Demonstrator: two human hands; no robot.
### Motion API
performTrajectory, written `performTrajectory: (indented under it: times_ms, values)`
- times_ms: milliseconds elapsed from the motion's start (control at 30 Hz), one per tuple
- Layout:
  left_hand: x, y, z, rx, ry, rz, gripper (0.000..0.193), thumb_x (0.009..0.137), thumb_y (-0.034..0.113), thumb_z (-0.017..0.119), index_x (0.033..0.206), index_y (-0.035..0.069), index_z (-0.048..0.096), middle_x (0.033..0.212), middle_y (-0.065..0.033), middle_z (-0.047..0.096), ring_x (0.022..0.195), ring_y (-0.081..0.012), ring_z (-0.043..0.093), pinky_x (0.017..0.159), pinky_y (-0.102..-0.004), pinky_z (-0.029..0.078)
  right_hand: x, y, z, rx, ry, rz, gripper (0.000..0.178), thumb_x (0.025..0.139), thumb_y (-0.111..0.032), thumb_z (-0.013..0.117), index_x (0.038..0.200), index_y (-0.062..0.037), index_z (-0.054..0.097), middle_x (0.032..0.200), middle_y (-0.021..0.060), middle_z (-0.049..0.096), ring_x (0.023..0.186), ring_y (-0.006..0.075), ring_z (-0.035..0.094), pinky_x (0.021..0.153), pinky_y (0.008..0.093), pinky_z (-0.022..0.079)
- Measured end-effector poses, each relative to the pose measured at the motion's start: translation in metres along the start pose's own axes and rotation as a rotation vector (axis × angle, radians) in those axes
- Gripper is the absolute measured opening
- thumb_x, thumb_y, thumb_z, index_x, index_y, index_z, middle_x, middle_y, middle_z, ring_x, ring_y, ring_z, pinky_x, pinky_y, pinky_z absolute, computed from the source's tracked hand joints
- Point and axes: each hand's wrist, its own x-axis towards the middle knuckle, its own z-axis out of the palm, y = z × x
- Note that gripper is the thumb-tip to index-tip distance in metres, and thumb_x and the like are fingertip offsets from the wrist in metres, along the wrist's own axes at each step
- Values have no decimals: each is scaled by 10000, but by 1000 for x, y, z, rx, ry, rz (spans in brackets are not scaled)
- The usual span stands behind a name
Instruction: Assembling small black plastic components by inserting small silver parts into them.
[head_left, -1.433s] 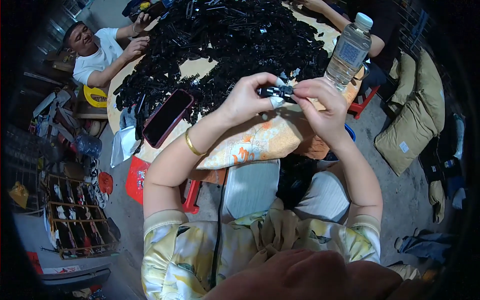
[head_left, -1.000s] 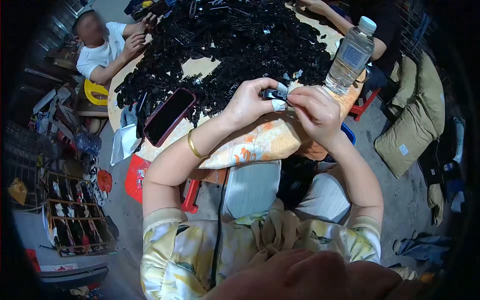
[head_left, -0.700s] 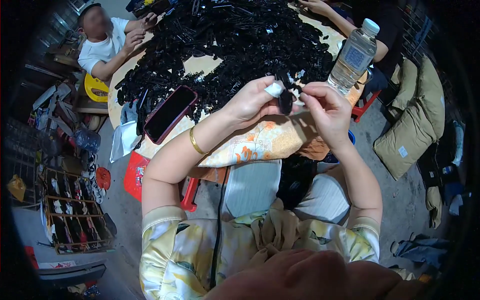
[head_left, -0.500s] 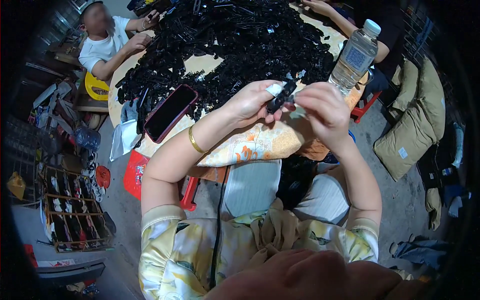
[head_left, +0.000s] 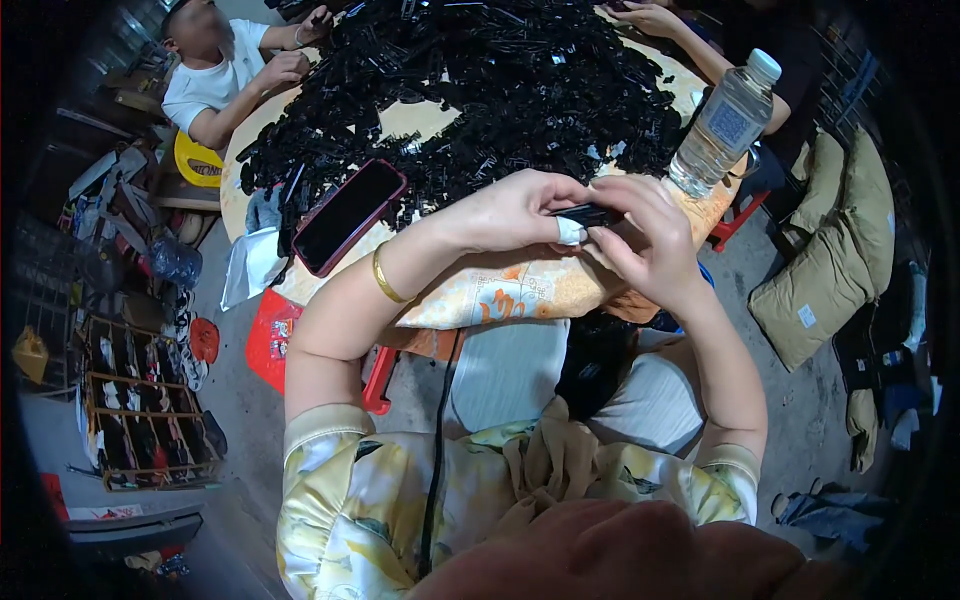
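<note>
Between my two hands, over the near edge of the round table [head_left: 510, 297], is a small black plastic piece [head_left: 585, 214]. My left hand [head_left: 515, 215] is closed on its left end, with a white wrap around the thumb and a gold bangle at the wrist. My right hand [head_left: 655, 235] grips the other end between thumb and curled fingers, which partly hide it. Just beyond my hands spreads a large heap of similar black plastic pieces [head_left: 480, 110].
A dark phone [head_left: 350, 218] lies left of my hands, beside white paper [head_left: 252, 268]. A clear water bottle [head_left: 722, 130] stands at the right. One person [head_left: 225, 75] sits far left; another person's hand [head_left: 645, 18] reaches in far right. Tan sacks [head_left: 820, 290] lie on the floor.
My hands have come closer together, and the black piece has turned from tilted upright to lying nearly level. My right fingers have closed on its end. The view has shifted slightly.
</note>
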Motion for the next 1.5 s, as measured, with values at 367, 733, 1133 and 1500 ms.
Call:
performTrajectory:
  times_ms: [367, 733, 1133, 1500]
  values:
    - [-4, 4, 26, 747, 218, 179, 297, 809, 147, 607, 1071, 18, 558, 788, -149, 636, 685, -230, 633, 603, -337, 474, -19, 7, -8, 285, -233, 579, 284, 736, -30, 706, 988, 52, 605, 850, 69, 651, 719, 103, 614, 655, 219, 504]
    - [-7, -8, -115, 1328, 630, -287, 326, 801, 228, 549, 982, -32, 627, 890, -218, 637, 861, -352, 607, 821, -388, 466, -7, 28, -30, 468, -637, 539, 199, 773, -129, 693, 913, 6, 649, 755, 27, 636, 688, 66, 571, 599, 225, 467]
    - [4, -23, -114, 849, 509, -252, 425, 697, 163, 657, 1073, 1, 540, 945, -168, 623, 896, -277, 600, 804, -346, 462, 8, 56, 46, -264, -132, 169, 221, 762, -143, 649, 977, -91, 636, 729, 83, 584, 693, 264, 585, 608, 358, 477]
    - [1, -14, -117, 936, 878, -83, 376, 728, 51, 669, 1085, 5, 559, 856, -72, 618, 755, -134, 580, 696, -262, 473, -6, 49, 24, -31, -3, 272, 121, 757, -34, 642, 872, -1, 658, 825, 113, 647, 695, 217, 637, 609, 271, 499]
